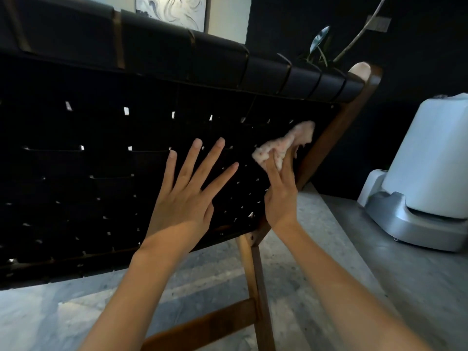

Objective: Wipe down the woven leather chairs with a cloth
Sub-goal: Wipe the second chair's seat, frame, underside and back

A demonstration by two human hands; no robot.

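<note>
A chair with a black woven leather back (101,153) and a brown wooden frame (336,138) fills the view, seen from behind. My left hand (187,193) lies flat on the weave with its fingers spread and straight. My right hand (281,196) holds a pale pink speckled cloth (283,145) against the weave near the back's right edge, close to the wooden upright. The fingers of that hand run up under the cloth, which bunches above them.
A white and grey appliance (425,178) stands on the floor to the right of the chair. The floor (329,262) is grey stone. A plant (321,44) and a framed picture (174,8) show beyond the chair's top, against a dark wall.
</note>
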